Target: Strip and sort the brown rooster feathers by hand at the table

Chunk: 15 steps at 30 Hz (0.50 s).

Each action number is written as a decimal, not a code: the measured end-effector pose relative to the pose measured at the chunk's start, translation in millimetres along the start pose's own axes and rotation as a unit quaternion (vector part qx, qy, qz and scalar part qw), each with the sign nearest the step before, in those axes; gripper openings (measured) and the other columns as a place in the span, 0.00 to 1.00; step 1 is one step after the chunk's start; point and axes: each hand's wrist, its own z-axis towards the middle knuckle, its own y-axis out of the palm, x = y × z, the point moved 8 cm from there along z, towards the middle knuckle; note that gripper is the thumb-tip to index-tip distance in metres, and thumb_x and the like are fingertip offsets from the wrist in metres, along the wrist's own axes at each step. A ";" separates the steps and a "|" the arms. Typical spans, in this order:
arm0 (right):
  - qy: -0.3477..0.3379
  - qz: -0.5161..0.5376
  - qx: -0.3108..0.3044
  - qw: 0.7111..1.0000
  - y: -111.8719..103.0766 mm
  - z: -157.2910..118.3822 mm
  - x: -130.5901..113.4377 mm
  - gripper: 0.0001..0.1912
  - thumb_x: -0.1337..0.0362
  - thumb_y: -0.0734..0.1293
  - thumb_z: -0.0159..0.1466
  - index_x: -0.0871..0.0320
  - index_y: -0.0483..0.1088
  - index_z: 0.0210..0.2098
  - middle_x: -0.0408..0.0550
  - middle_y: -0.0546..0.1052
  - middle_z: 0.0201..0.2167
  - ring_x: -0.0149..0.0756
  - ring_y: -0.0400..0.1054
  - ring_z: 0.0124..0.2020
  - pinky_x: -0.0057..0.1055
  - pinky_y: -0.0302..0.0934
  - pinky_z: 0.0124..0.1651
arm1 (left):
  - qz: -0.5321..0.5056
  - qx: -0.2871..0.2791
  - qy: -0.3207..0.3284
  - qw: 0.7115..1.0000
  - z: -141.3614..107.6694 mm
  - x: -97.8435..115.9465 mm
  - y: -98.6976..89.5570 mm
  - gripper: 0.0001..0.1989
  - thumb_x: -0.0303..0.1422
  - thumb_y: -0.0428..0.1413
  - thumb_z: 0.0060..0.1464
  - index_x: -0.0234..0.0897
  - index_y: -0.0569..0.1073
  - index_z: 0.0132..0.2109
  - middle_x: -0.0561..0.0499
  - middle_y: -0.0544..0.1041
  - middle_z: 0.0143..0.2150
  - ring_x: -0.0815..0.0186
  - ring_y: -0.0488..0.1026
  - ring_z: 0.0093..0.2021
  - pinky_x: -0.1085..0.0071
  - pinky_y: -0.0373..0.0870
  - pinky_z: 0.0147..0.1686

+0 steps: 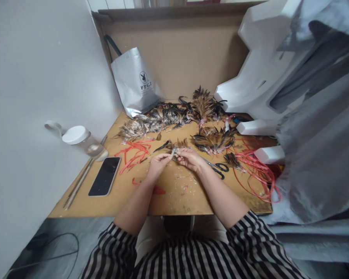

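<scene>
My left hand (159,164) and my right hand (190,159) meet over the middle of the table, both with fingers pinched. Between their fingertips is a small feather (173,151) with a pale, whitish base; its exact shape is partly covered by the fingers. Brown feathers (182,144) lie just beyond my fingertips. Scissors with black handles (219,167) rest beside my right wrist, their blades partly hidden by it. Left of my left hand are red plastic strips (135,153) and a dark loose feather (162,146).
Feather bunches (163,116) line the table's back, with more bunches (213,139) at right. A silver bag (136,83) leans on the back board. A phone (105,176), clear bottle (85,143) and sticks (80,184) occupy the left. Red strips (257,170) and a white frame (258,62) stand right.
</scene>
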 end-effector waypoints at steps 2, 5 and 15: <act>-0.001 0.000 -0.008 1.000 3.3 -1.1 0.0 0.10 0.64 0.72 0.47 0.62 0.69 0.25 0.42 0.72 0.20 0.21 0.61 0.17 0.19 0.58 0.20 | 0.006 -0.008 -0.002 1.000 -1.4 -0.2 2.0 0.14 0.38 0.61 0.38 0.32 0.75 0.32 0.56 0.65 0.17 0.77 0.54 0.17 0.77 0.48 0.19; -0.011 0.007 -0.011 1.000 5.8 -2.4 -1.3 0.12 0.63 0.73 0.45 0.62 0.67 0.23 0.39 0.69 0.17 0.19 0.57 0.15 0.18 0.52 0.17 | 0.020 -0.034 -0.003 0.999 -3.5 -0.4 7.0 0.13 0.38 0.61 0.38 0.32 0.75 0.31 0.56 0.65 0.17 0.77 0.55 0.18 0.77 0.49 0.19; -0.044 -0.016 0.010 0.999 1.9 -0.8 -5.3 0.17 0.61 0.74 0.43 0.61 0.61 0.20 0.36 0.61 0.11 0.19 0.49 0.13 0.19 0.40 0.16 | -0.018 -0.083 -0.023 0.996 0.8 -5.5 8.9 0.18 0.45 0.57 0.44 0.32 0.74 0.35 0.50 0.72 0.27 0.76 0.61 0.20 0.78 0.52 0.18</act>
